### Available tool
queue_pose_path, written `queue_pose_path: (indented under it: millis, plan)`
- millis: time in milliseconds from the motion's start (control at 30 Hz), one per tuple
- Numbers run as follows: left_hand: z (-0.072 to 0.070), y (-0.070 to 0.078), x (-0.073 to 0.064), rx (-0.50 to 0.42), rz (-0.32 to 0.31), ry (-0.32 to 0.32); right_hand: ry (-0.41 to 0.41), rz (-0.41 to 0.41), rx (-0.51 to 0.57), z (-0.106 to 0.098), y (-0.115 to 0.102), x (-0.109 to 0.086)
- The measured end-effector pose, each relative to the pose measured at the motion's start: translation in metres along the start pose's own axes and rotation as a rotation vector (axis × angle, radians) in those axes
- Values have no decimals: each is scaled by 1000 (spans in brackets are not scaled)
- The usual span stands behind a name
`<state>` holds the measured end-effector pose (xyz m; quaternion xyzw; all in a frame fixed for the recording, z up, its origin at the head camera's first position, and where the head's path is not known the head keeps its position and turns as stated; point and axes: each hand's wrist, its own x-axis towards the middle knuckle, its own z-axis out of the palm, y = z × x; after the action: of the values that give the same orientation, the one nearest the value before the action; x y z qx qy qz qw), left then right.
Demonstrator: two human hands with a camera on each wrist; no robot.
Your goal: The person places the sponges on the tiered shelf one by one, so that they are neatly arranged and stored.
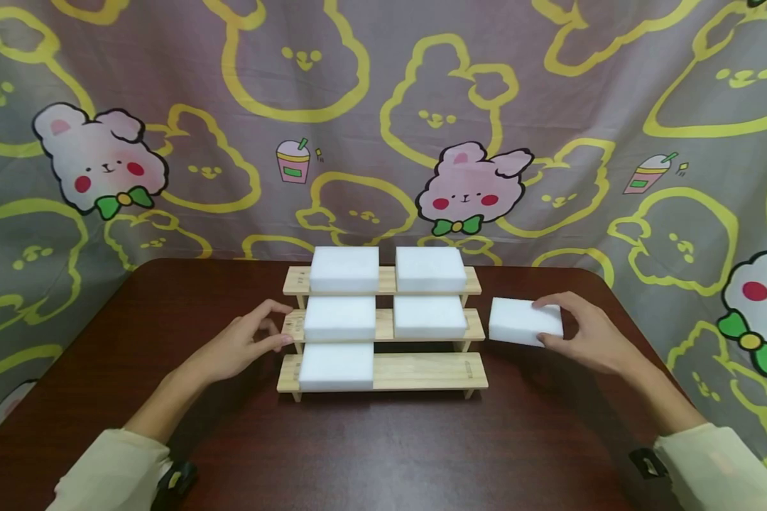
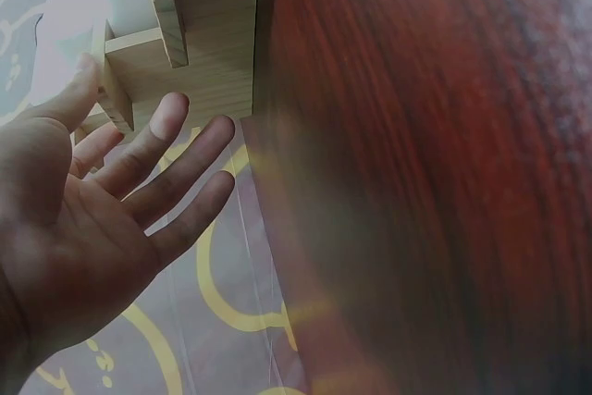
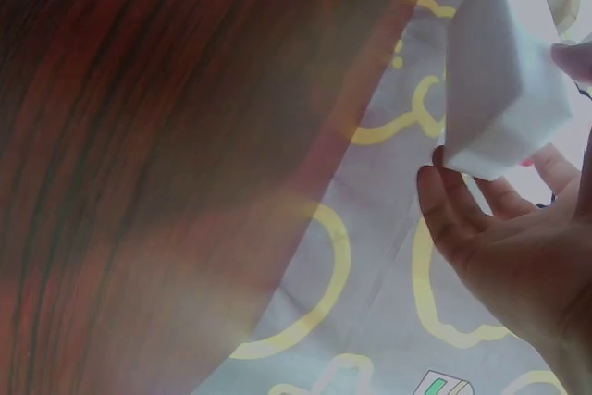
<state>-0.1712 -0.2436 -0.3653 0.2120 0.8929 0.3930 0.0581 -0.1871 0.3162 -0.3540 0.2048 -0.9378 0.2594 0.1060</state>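
A three-step wooden display stand (image 1: pixel 422 372) rests on the table with several white foam blocks on it. The top (image 1: pixel 345 268) and middle steps carry two blocks each; the bottom step bears one block (image 1: pixel 336 365) at its left, bare wood to its right. My left hand (image 1: pixel 246 341) holds the left end of the middle step between thumb and index finger, the other fingers spread in the left wrist view. My right hand (image 1: pixel 591 337) pinches another white foam block (image 1: pixel 518 321) by its right end, beside the stand at middle-step height.
The dark reddish-brown table (image 1: pixel 383 454) extends in front of the stand and to both sides. Behind it and at the sides hangs a curtain (image 1: pixel 345 142) printed with cartoon bears and drinks. Dark bands sit at both sleeve cuffs (image 1: pixel 709 454).
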Motion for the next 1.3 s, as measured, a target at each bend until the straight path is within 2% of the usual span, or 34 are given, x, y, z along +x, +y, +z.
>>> queue_pose_path:
  millis: [100,300,533,967,1300]
  plan:
    - [0,0,0,-4,-4,0,43,-25,31,-1,0,-1]
    - [0,0,0,-11,-7,-3,77,-72,98,-3,1,-1]
    - [1,0,-1,-7,-6,0,127,-172,168,-5,3,-2]
    - [1,0,-1,-4,13,9,91,-251,235,-17,-3,-4]
    - [1,0,-1,-7,10,5,60,-287,300,-18,-12,-5]
